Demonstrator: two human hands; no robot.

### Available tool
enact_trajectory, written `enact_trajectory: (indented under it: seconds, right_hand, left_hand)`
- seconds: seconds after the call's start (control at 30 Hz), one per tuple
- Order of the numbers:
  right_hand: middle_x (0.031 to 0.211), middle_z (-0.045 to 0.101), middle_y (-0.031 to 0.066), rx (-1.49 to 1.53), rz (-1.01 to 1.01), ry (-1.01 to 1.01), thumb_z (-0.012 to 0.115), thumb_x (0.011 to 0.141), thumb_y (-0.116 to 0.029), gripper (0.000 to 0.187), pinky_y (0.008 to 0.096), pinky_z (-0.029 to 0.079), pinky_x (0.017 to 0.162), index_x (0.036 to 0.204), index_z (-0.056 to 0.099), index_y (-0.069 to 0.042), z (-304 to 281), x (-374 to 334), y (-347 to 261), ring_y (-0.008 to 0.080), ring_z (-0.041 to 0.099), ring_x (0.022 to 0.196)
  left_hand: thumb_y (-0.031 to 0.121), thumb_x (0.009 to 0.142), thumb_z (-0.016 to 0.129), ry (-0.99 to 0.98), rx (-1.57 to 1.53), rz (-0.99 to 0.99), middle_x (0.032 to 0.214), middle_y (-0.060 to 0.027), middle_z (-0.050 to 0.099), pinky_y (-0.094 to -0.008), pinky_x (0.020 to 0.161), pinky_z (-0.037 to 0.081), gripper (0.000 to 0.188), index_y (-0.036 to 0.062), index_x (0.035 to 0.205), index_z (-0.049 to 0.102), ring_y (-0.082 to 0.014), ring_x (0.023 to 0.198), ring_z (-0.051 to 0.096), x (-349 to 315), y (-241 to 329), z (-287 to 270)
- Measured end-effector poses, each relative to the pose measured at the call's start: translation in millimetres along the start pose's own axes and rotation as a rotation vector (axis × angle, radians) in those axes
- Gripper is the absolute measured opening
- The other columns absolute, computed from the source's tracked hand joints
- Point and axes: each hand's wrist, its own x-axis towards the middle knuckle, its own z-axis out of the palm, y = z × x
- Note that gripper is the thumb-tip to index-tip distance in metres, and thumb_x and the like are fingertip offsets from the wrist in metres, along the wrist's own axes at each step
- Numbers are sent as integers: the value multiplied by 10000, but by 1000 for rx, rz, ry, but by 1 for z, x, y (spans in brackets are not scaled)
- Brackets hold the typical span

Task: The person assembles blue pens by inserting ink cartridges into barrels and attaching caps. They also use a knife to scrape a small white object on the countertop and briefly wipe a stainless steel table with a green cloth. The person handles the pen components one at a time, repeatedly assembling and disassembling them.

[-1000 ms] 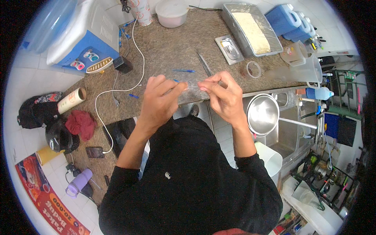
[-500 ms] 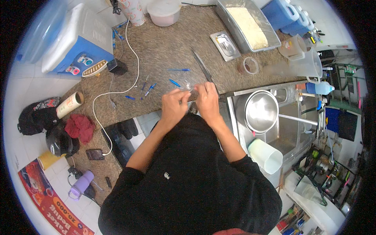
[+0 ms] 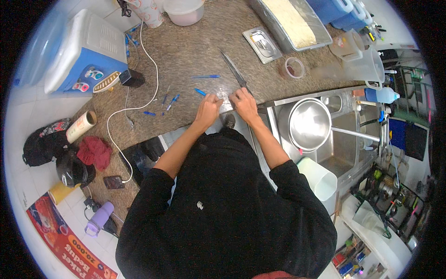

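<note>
At the near edge of the counter, my left hand (image 3: 209, 111) and my right hand (image 3: 244, 104) are close together with fingers pinched. Between them lies a shiny, see-through piece of plastic (image 3: 226, 104), and both hands seem to grip its sides. Its exact kind is too small to make out. A long knife (image 3: 233, 66) rests just beyond my right hand, handle toward me. By my left fingertips is a blue pen part (image 3: 200, 92), with a blue pen (image 3: 205, 76) farther off. More pen pieces (image 3: 173, 102) and a blue cap (image 3: 149, 113) lie to the left.
On the right are a sink (image 3: 341, 156) and a steel bowl (image 3: 310, 124). A bin of pale powder (image 3: 295, 23), a steel lid (image 3: 262, 44) and a plastic cup (image 3: 291, 68) stand at the back right. A white cable (image 3: 154, 69) runs along the left to a phone (image 3: 113, 182).
Both hands have come lower toward the counter and slightly apart, with the clear plastic now between them near the surface. The whole view has shifted slightly.
</note>
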Motion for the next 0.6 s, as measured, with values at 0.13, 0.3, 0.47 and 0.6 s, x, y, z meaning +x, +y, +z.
enact_trajectory:
  seconds: [0.13,0.3,0.47,0.6]
  right_hand:
    - [979,612,61,-54,96,68,692,792,-131,189,426,492,826,974,711,-84,-11,5,-7,295,575,984]
    - [1063,623,208,-22,466,65,773,822,-254,418,477,491,865,1123,638,3,-16,6,6,393,595,1020]
    - [1113,625,293,30,579,-211,679,911,-187,363,501,483,921,1160,572,53,-4,2,32,458,595,1064]
    - [1127,643,295,421,757,-215,536,1000,-259,363,490,470,940,1173,553,59,-8,-32,22,450,606,1096]
  left_hand:
    - [17,799,624,27,-37,-12,894,-170,656,-446,769,524,196,35,948,751,-350,867,634,-2,-7,12]
    - [8,798,601,-75,-146,-166,901,-182,673,-435,802,532,261,43,1006,754,-349,894,649,1,-3,9]
    - [-1,772,601,-45,-127,-73,877,-181,678,-440,801,537,276,38,989,767,-350,881,657,0,-6,14]
    - [-15,758,592,-31,-164,-40,866,-177,676,-435,809,538,266,22,951,772,-349,879,655,-6,-1,20]
